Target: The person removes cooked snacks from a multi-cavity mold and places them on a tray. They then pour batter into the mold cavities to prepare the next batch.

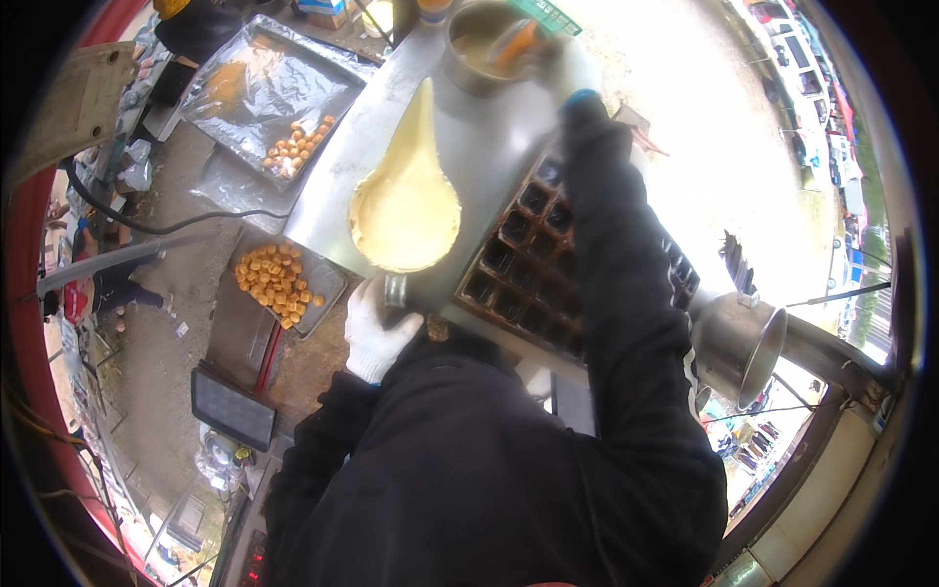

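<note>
My left hand point(378, 330), in a white knit glove, is at the handle of a spouted pitcher point(406, 213) full of pale yellow batter, its long spout pointing away from me. Gloved and blurred by motion, my right hand point(568, 66) is beside a metal pot point(469, 70) at the back of the steel counter and holds an orange-handled tool point(516, 44) over it. Pale liquid lies in the pot. Under my right arm is a dark mold pan point(513, 271) with rows of square wells, partly hidden by the sleeve.
Left of the counter are a foil-lined tray point(249, 95) with small browned cakes and a lower tray point(323, 297) heaped with more. A black cable point(183, 222) runs to the counter. An empty steel pot point(741, 348) hangs at the right. A green box point(546, 15) stands at the back.
</note>
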`<action>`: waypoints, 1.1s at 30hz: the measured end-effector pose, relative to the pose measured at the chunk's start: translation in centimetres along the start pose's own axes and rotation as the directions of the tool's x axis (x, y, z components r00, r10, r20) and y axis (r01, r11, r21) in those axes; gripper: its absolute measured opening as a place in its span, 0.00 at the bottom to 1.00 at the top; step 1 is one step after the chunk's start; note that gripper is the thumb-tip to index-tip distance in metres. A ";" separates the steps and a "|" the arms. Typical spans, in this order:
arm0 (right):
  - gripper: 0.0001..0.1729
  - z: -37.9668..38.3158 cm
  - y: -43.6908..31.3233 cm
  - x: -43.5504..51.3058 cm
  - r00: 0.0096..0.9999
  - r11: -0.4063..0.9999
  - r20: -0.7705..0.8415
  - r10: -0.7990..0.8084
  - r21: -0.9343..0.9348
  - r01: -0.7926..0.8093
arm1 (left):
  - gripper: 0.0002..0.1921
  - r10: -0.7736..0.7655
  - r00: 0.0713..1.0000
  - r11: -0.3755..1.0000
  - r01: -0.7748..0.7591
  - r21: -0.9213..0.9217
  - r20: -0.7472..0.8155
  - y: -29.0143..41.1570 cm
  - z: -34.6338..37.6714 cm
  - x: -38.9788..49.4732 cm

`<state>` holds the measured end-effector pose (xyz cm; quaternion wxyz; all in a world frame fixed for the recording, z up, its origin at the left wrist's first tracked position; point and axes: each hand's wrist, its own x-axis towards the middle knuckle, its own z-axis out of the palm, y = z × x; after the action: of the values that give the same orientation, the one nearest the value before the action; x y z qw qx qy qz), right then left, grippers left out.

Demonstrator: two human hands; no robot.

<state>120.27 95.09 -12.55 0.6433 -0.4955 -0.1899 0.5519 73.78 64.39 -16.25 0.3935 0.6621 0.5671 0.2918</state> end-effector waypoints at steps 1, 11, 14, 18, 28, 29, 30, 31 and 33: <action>0.18 -0.5 0.8 0.7 1.000 0.999 0.006 0.017 0.032 -0.017 | 0.44 0.093 0.996 0.995 -0.093 0.039 -0.007 0.3 -0.6 0.5; 0.23 -0.9 3.9 -17.9 0.981 0.951 -0.182 -0.062 -0.308 0.003 | 0.13 -0.144 0.870 0.901 0.312 -0.300 0.472 6.2 -4.7 8.1; 0.21 -2.1 8.2 -22.4 0.955 0.958 -0.130 0.265 -0.073 -0.276 | 0.13 0.196 0.835 0.974 -0.106 -0.199 0.514 9.0 -8.0 8.4; 0.23 -2.5 11.2 -27.4 0.925 0.913 0.014 0.381 0.155 -0.378 | 0.27 0.433 0.862 0.873 -0.328 -0.361 0.264 11.9 -8.1 6.8; 0.23 -17.6 1.6 -48.5 0.920 0.893 -0.336 -0.202 -0.449 0.032 | 0.32 0.271 0.907 0.959 -0.284 -0.007 0.324 14.0 10.9 1.9; 0.21 -21.7 0.4 -52.7 0.844 0.804 -0.439 -0.308 -0.594 -0.015 | 0.31 0.268 0.898 0.953 -0.300 0.041 0.349 14.0 12.3 1.5; 0.18 -25.7 -0.8 -56.6 0.748 0.673 -0.468 -0.471 -0.739 -0.038 | 0.31 0.268 0.888 0.940 -0.326 0.099 0.372 14.2 13.5 1.0; 0.17 -29.6 -1.7 -60.1 0.607 0.640 -0.619 -0.499 -0.735 -0.223 | 0.31 0.270 0.878 0.925 -0.350 0.148 0.395 14.2 14.5 0.6; 0.27 -38.4 -4.0 -66.1 0.319 0.526 -0.821 -0.474 -0.554 -0.645 | 0.30 0.269 0.861 0.886 -0.397 0.238 0.432 14.5 16.3 -0.1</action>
<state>131.70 19.71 -5.95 0.2552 -0.9665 0.0151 0.0238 94.92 60.51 -12.35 0.3279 0.8501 0.3929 0.1242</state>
